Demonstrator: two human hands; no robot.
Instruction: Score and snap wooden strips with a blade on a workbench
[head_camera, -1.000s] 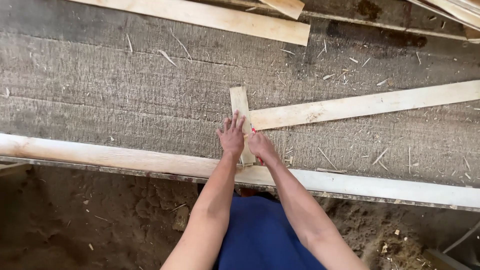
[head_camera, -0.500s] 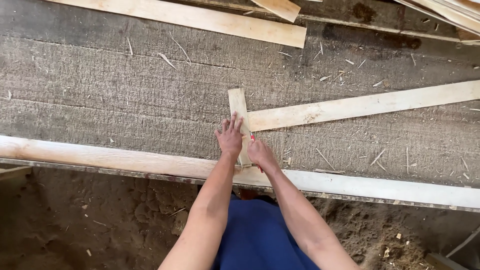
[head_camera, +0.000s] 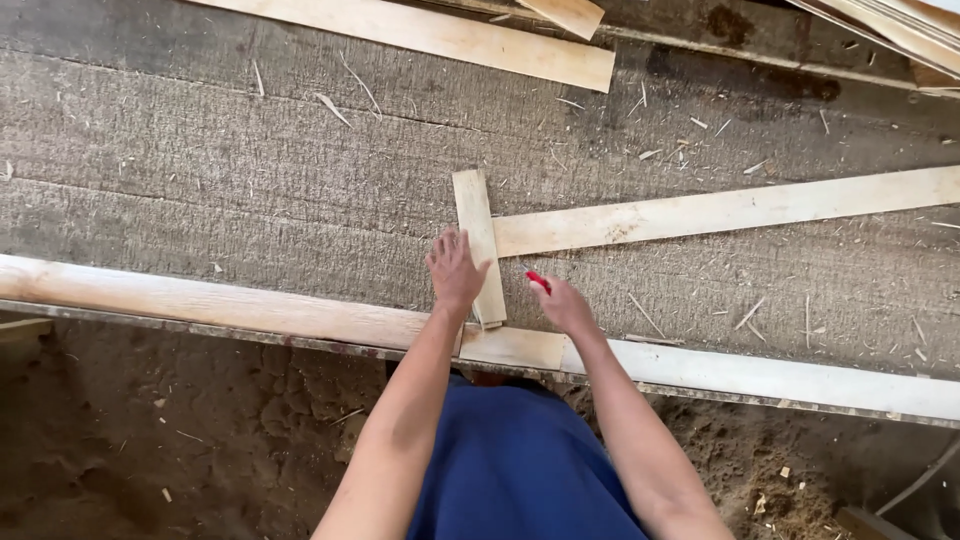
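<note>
1. Left hand (head_camera: 455, 268), at frame center, lies flat with fingers spread on the short upright wood strip (head_camera: 479, 243), pressing it to my rough grey bench (head_camera: 200, 170).
2. Right hand (head_camera: 562, 303), just right of the strip, is pinched shut on a small red marker (head_camera: 538, 281).
3. I see a long pale slat (head_camera: 720, 212) running right from that strip, touching it.

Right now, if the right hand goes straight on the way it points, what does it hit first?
The right hand, holding a small red item, points up and left. First in line looks like the short wooden piece, near where the long slat butts it; depth is unclear.
</note>
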